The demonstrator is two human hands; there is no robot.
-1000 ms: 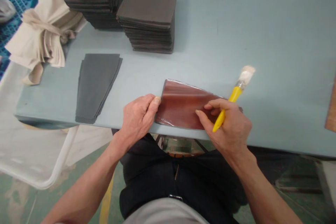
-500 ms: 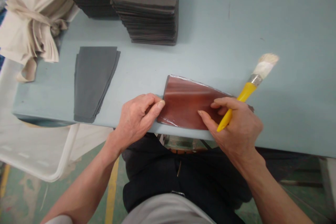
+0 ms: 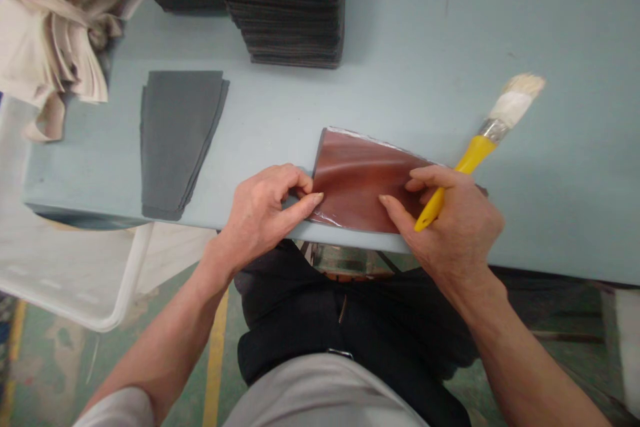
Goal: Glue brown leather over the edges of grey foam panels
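A reddish-brown glossy sheet lies near the table's front edge, with whitish wet-looking strips along its long edges and a dark rim at its left end. At its lower left corner, the thumb and curled fingers of my left hand pinch the edge. A paintbrush with a yellow handle and pale bristles is held in my right hand, bristles pointing up and away. The thumb and forefinger of that hand are bent over the sheet's right part and hide some of it. Whether those fingertips grip the sheet I cannot tell.
A few grey tapered pieces lie stacked at the left. Tall stacks of dark sheets stand at the back. A tied bundle of cream fabric lies at the far left, above a white plastic tray beside the table.
My left thumb has shifted from the sheet's left edge onto its lower corner. My right hand still holds the paintbrush over the sheet. The whole scene sits slightly higher in view.
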